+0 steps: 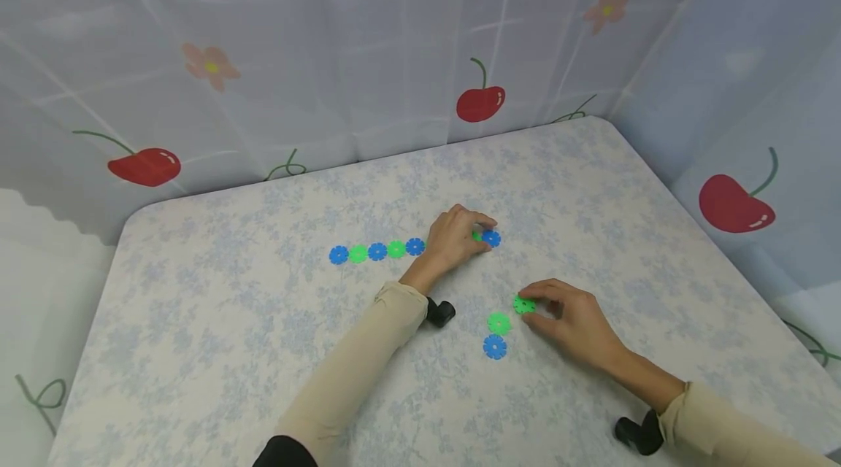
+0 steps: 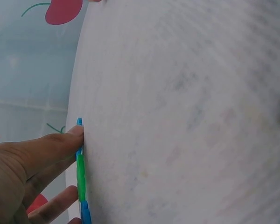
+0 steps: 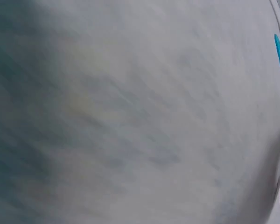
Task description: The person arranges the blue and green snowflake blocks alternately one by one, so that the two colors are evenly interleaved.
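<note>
A row of notched plastic discs, blue and green by turns, lies on the table; its left end is a blue disc (image 1: 338, 255). At the row's right end my left hand (image 1: 452, 239) pinches a blue notched disc (image 1: 491, 238) between thumb and fingers, covering part of the row. The left wrist view shows the thumb at that disc's edge, beside a green disc (image 2: 81, 177). Nearer me, my right hand (image 1: 574, 317) pinches a green notched disc (image 1: 523, 304) by its edges. Just left of it lie a loose green disc (image 1: 499, 323) and a blue disc (image 1: 495, 346).
The table (image 1: 217, 321) has a pale floral cover and rounded corners. A curtain (image 1: 368, 73) printed with cherries and flowers hangs behind it and at the right. Black wrist cameras (image 1: 440, 312) sit under both sleeves, close to the tabletop.
</note>
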A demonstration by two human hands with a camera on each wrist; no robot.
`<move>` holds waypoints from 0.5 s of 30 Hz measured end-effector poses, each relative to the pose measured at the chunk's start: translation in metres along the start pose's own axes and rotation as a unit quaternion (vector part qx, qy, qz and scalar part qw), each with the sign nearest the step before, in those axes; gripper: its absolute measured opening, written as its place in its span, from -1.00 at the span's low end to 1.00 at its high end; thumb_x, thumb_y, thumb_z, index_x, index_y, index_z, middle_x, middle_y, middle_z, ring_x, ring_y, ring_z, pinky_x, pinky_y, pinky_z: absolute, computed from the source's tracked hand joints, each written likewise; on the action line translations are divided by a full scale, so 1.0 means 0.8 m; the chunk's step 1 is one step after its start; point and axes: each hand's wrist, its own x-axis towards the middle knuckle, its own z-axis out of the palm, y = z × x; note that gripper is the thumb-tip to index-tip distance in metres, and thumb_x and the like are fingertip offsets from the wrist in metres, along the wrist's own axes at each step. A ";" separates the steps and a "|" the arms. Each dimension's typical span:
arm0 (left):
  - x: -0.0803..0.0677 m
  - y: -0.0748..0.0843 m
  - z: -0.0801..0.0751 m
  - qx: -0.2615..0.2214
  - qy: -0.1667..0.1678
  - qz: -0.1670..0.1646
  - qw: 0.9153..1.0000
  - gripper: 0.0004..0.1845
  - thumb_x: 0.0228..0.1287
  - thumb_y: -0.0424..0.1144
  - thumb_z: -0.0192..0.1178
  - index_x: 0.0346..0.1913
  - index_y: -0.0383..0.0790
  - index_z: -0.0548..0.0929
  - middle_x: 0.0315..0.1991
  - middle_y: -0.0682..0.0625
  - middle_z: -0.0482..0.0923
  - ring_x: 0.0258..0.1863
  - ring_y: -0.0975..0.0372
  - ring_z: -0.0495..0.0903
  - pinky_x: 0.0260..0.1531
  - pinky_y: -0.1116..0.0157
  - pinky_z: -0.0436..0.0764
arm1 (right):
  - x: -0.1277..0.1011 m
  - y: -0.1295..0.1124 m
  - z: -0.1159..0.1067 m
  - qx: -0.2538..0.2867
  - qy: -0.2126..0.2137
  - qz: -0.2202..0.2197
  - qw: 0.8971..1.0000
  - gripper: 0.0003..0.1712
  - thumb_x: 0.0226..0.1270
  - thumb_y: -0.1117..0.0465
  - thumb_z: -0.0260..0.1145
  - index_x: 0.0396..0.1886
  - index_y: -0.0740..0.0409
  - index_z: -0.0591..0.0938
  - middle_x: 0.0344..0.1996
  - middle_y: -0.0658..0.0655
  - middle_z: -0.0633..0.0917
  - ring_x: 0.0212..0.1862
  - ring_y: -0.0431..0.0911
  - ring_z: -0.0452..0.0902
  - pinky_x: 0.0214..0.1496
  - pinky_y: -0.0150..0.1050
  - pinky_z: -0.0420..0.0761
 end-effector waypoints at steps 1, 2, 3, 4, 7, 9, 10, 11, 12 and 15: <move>0.000 0.000 0.000 0.001 -0.001 -0.002 1.000 -0.60 -0.07 -0.07 0.38 -0.06 0.12 0.65 -0.18 0.16 0.60 -0.19 0.29 0.45 -0.30 0.31 0.51 | 0.004 0.001 0.000 0.001 0.001 0.002 1.000 -0.66 -0.01 0.17 0.43 -0.16 -0.09 0.65 -0.16 -0.16 0.61 -0.31 -0.28 0.48 -0.35 -0.37 0.51; 0.000 0.000 0.000 0.002 -0.002 -0.003 1.000 -0.60 -0.08 -0.07 0.38 -0.06 0.12 0.65 -0.17 0.16 0.60 -0.18 0.29 0.45 -0.29 0.32 0.51 | 0.009 0.001 0.000 0.003 0.001 0.001 1.000 -0.66 -0.01 0.18 0.42 -0.16 -0.08 0.65 -0.16 -0.15 0.62 -0.32 -0.27 0.48 -0.35 -0.36 0.51; 0.000 0.000 0.000 0.002 -0.002 -0.004 1.000 -0.60 -0.08 -0.07 0.38 -0.06 0.12 0.65 -0.17 0.16 0.60 -0.18 0.29 0.45 -0.29 0.32 0.51 | 0.014 0.001 0.001 0.004 0.003 0.001 1.000 -0.67 -0.01 0.18 0.42 -0.16 -0.06 0.65 -0.15 -0.13 0.62 -0.33 -0.26 0.49 -0.35 -0.35 0.51; 0.000 0.000 0.000 0.003 -0.003 -0.004 1.000 -0.59 -0.08 -0.07 0.39 -0.06 0.12 0.65 -0.17 0.16 0.60 -0.18 0.29 0.45 -0.30 0.32 0.51 | 0.019 0.002 0.001 0.003 0.005 0.000 1.000 -0.67 0.00 0.18 0.42 -0.16 -0.05 0.65 -0.15 -0.12 0.62 -0.33 -0.25 0.49 -0.35 -0.35 0.51; 0.001 0.001 -0.001 0.004 -0.003 -0.005 1.000 -0.59 -0.08 -0.07 0.39 -0.06 0.12 0.65 -0.17 0.15 0.60 -0.19 0.29 0.45 -0.34 0.34 0.50 | 0.036 0.004 0.001 0.003 0.010 -0.005 1.000 -0.69 0.01 0.18 0.41 -0.16 -0.02 0.65 -0.15 -0.08 0.63 -0.32 -0.21 0.50 -0.34 -0.31 0.52; 0.001 0.001 -0.001 0.004 -0.004 -0.006 1.000 -0.59 -0.08 -0.07 0.39 -0.06 0.12 0.65 -0.17 0.15 0.60 -0.20 0.29 0.45 -0.36 0.35 0.49 | 0.047 0.007 0.001 0.002 0.014 -0.004 1.000 -0.69 0.01 0.19 0.41 -0.17 -0.01 0.65 -0.15 -0.07 0.63 -0.31 -0.20 0.52 -0.32 -0.29 0.53; 0.001 0.001 -0.001 0.004 -0.005 -0.008 1.000 -0.59 -0.08 -0.07 0.39 -0.06 0.12 0.65 -0.17 0.14 0.59 -0.20 0.30 0.45 -0.38 0.36 0.49 | 0.052 0.008 0.000 0.002 0.014 -0.002 1.000 -0.70 0.02 0.20 0.40 -0.17 -0.01 0.65 -0.15 -0.07 0.63 -0.30 -0.19 0.52 -0.31 -0.28 0.53; 0.001 0.000 -0.001 0.004 -0.006 -0.009 1.000 -0.59 -0.08 -0.07 0.39 -0.06 0.13 0.65 -0.17 0.14 0.59 -0.21 0.30 0.45 -0.39 0.37 0.49 | 0.056 0.009 0.000 0.002 0.012 0.001 1.000 -0.70 0.03 0.20 0.39 -0.16 0.00 0.65 -0.15 -0.06 0.63 -0.29 -0.18 0.53 -0.30 -0.26 0.53; 0.001 0.000 0.000 0.004 -0.007 -0.010 1.000 -0.59 -0.08 -0.06 0.39 -0.06 0.13 0.65 -0.17 0.14 0.58 -0.21 0.30 0.45 -0.40 0.37 0.49 | 0.060 0.010 0.000 0.002 0.012 0.005 1.000 -0.71 0.04 0.20 0.38 -0.16 0.00 0.65 -0.15 -0.05 0.63 -0.28 -0.17 0.53 -0.29 -0.25 0.53; 0.001 -0.001 0.000 0.006 -0.006 -0.007 1.000 -0.59 -0.07 -0.05 0.38 -0.05 0.14 0.65 -0.17 0.14 0.57 -0.21 0.31 0.44 -0.39 0.37 0.49 | 0.072 0.012 0.001 0.002 0.007 0.016 1.000 -0.71 0.07 0.19 0.36 -0.14 0.02 0.65 -0.14 -0.03 0.63 -0.24 -0.14 0.53 -0.26 -0.21 0.51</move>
